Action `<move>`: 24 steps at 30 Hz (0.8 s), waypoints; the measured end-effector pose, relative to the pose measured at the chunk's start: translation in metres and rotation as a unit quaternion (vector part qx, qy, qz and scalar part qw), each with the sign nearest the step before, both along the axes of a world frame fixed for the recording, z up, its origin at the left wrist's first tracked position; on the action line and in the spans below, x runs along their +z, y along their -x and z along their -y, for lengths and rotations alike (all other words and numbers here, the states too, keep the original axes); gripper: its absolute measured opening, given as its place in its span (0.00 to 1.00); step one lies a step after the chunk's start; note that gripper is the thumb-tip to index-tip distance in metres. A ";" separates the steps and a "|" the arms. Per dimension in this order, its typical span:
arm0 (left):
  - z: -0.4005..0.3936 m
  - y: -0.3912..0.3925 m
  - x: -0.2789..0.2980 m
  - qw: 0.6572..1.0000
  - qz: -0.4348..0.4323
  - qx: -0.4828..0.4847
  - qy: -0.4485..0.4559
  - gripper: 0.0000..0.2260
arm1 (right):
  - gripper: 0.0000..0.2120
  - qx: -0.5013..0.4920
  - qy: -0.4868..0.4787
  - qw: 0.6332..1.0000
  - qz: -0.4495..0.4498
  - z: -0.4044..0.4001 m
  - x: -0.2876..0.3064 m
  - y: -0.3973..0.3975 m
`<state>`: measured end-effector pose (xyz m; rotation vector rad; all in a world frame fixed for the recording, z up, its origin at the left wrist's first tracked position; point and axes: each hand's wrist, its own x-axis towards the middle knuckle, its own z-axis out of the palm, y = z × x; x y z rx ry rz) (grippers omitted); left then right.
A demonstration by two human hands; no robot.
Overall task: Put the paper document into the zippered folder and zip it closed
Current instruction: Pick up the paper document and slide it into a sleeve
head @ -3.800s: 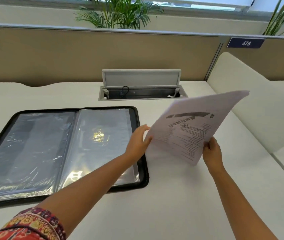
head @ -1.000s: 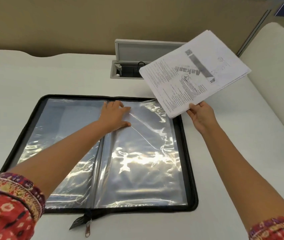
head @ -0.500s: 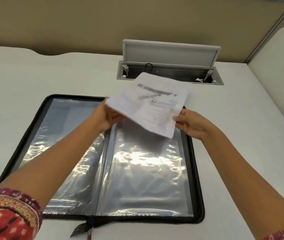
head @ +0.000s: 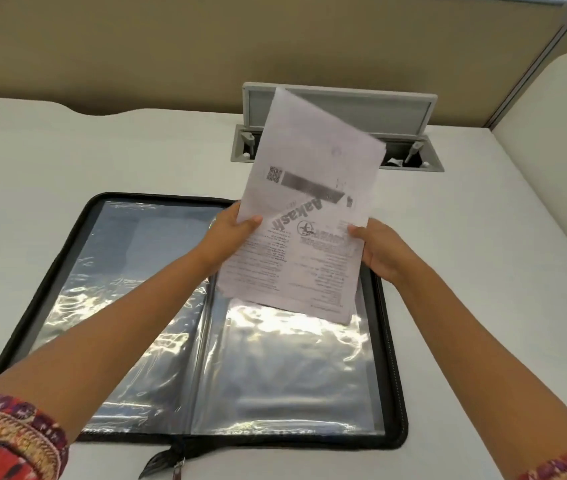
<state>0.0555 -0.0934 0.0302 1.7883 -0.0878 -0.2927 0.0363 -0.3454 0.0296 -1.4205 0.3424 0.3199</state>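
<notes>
A black zippered folder [head: 400, 393] lies open flat on the white desk, its clear plastic sleeves [head: 275, 368] shining. Its zipper pull [head: 178, 467] hangs off the near edge. Above the folder's right half I hold a printed white paper document [head: 313, 216], tilted up with its far end raised. My left hand [head: 230, 233] grips the paper's left edge and my right hand [head: 379, 251] grips its right edge. The paper's lower edge hovers just over the right sleeve and hides the sleeve's far end.
An open grey cable hatch [head: 410, 133] sits in the desk behind the folder. A tan partition wall [head: 206, 46] runs along the back, and a white divider [head: 552, 109] rises at the right.
The paper has swung from nearly flat to steeply tilted, far end up. Both hands now hold its side edges, lower and closer to me over the right sleeve.
</notes>
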 end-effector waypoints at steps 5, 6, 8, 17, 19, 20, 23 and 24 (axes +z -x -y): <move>0.013 0.008 0.018 0.980 0.169 0.074 0.070 0.09 | 0.08 -0.088 0.077 0.966 0.230 -0.011 0.017 0.006; 0.016 0.011 0.019 0.976 0.191 0.079 0.074 0.10 | 0.09 -0.089 0.082 0.959 0.258 -0.014 0.020 0.009; 0.022 0.016 0.016 0.970 0.210 0.083 0.088 0.11 | 0.12 -0.085 0.102 0.948 0.290 -0.019 0.020 0.014; 0.031 0.003 0.002 0.982 0.186 0.043 -0.011 0.10 | 0.08 -0.131 0.181 0.940 0.258 -0.011 0.004 0.013; 0.030 -0.011 -0.002 0.978 0.185 -0.001 -0.093 0.15 | 0.11 -0.169 0.175 0.944 0.224 -0.001 0.006 0.007; 0.029 -0.018 -0.006 0.973 0.185 -0.016 -0.139 0.16 | 0.12 -0.188 0.162 0.947 0.203 0.005 0.007 0.004; 0.021 -0.035 -0.023 0.940 0.162 -0.036 -0.299 0.20 | 0.10 -0.199 0.108 0.961 0.160 0.027 0.007 0.000; 0.018 -0.038 -0.029 0.924 0.158 -0.053 -0.345 0.21 | 0.09 -0.194 0.082 0.965 0.154 0.033 0.006 0.001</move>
